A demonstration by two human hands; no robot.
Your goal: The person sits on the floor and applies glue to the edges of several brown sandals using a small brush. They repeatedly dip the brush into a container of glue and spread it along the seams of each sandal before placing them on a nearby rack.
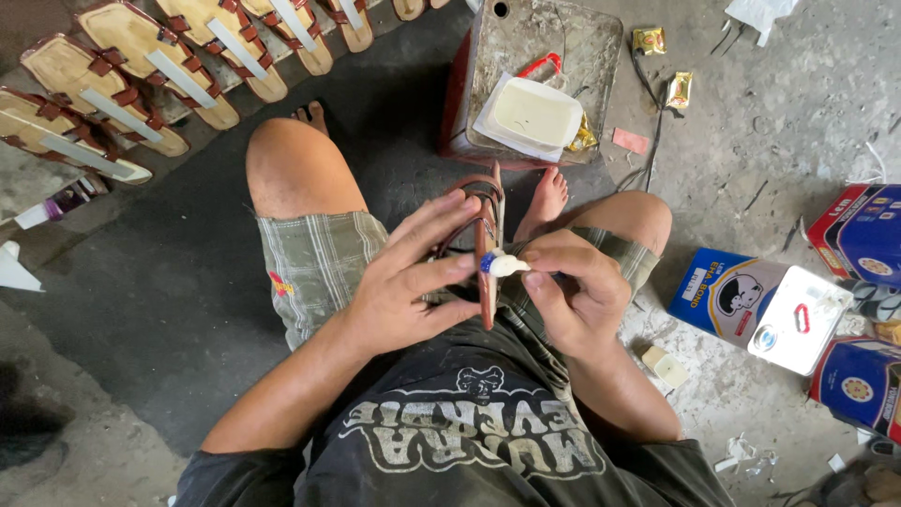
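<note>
I sit on the floor with a brown strapped sandal (486, 221) held on edge between my knees. My left hand (413, 286) supports the sandal from the left, fingers spread along its sole and straps. My right hand (572, 291) pinches a small glue brush with a blue collar and a white glue-covered tip (502, 265), which touches the sandal's edge.
A row of several finished sandals (141, 66) lies at the upper left. Ahead stands a dirty metal can (601, 38) bearing a white tray of pale glue (535, 113). Blue glue tins (723, 291) and boxes (863, 230) lie at the right. Scraps litter the concrete floor.
</note>
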